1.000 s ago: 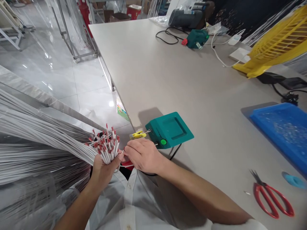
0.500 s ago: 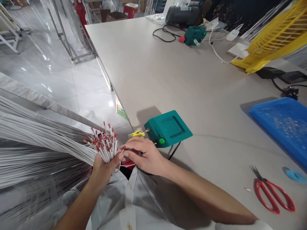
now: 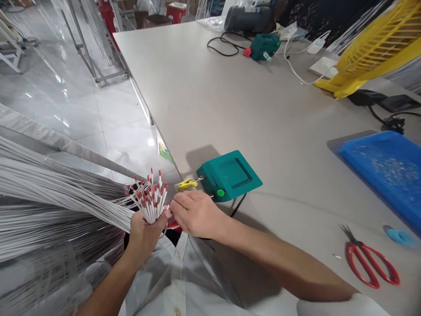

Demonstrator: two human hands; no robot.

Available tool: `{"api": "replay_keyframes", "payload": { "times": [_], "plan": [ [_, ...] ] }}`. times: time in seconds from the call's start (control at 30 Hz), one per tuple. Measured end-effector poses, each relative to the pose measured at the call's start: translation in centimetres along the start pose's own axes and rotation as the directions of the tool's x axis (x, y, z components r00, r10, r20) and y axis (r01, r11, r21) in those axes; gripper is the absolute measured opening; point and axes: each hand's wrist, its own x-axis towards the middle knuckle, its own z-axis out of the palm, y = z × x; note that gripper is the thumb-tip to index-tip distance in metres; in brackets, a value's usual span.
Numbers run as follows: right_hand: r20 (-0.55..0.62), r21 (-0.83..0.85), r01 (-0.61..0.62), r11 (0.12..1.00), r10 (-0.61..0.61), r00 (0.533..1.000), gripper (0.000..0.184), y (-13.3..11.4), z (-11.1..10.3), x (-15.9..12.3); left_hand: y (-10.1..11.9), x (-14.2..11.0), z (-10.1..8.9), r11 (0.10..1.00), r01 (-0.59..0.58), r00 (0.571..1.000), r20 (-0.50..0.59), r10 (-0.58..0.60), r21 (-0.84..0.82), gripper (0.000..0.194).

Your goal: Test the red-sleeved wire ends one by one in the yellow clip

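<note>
My left hand (image 3: pixel 144 235) is wrapped round a bundle of white wires (image 3: pixel 151 204). Their red-tipped ends fan upward above the thumb. Close against it, my right hand (image 3: pixel 199 215) has its fingers curled in a pinch at a single wire end beside the left thumb; the fingertips partly hide it. A thin white wire loops below the two hands. Just beyond the right hand, at the table edge, sits a green box (image 3: pixel 230 175) with a green knob. A yellow clip (image 3: pixel 187 184) is attached to its side.
Long white wires (image 3: pixel 59 188) stretch away at the left. On the table lie red-handled scissors (image 3: pixel 371 263), a light blue ring (image 3: pixel 401 237) and a blue tray (image 3: pixel 388 166) with small bits. Farther back are a yellow fan (image 3: pixel 378 48), a second green box (image 3: pixel 265 47) and a grey motor (image 3: pixel 248 18).
My right hand has turned over slightly, its fingers curling in more, so its back now faces up. The bundle in my left hand has shifted a little to the right.
</note>
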Motion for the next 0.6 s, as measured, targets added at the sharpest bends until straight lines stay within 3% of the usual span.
{"api": "replay_keyframes", "payload": {
  "times": [0.13, 0.23, 0.33, 0.4, 0.43, 0.5, 0.6],
  "plan": [
    [0.069, -0.029, 0.075, 0.997, -0.073, 0.995, 0.02, 0.4, -0.3, -0.1, -0.2, -0.1, 0.6, 1.0, 0.013, 1.0, 0.007, -0.013, -0.025, 0.023],
    [0.191, 0.226, -0.193, 0.955, 0.15, 0.97, 0.019, 0.3, -0.7, 0.0, -0.1, -0.2, 0.8, 0.999, -0.017, 1.0, -0.001, 0.017, -0.03, 0.023],
    [0.398, 0.447, -0.53, 0.721, 0.37, 0.839, 0.018, -0.1, -1.0, 0.0, 0.0, -0.2, 0.6, 1.0, -0.024, 1.0, -0.01, 0.023, -0.014, 0.027],
    [0.462, 0.484, -0.602, 0.636, 0.398, 0.792, 0.019, -0.2, -1.5, -0.3, 0.1, 0.0, 0.3, 1.0, -0.022, 1.0, -0.016, 0.022, -0.017, 0.029],
    [0.453, 0.486, -0.596, 0.639, 0.399, 0.797, 0.019, -0.1, -1.8, -0.5, 0.1, 0.1, 0.2, 0.999, -0.021, 1.0, -0.023, 0.02, -0.027, 0.027],
    [0.347, 0.455, -0.517, 0.725, 0.391, 0.853, 0.02, 0.3, -2.5, -0.8, 0.0, 0.3, 0.0, 0.998, -0.008, 0.999, -0.037, 0.006, -0.062, 0.017],
    [0.149, 0.197, -0.348, 0.916, 0.323, 0.935, 0.018, 1.5, -3.2, -1.0, 0.0, 0.6, 0.0, 0.995, 0.004, 0.999, -0.044, -0.009, -0.101, 0.019]
  ]
}}
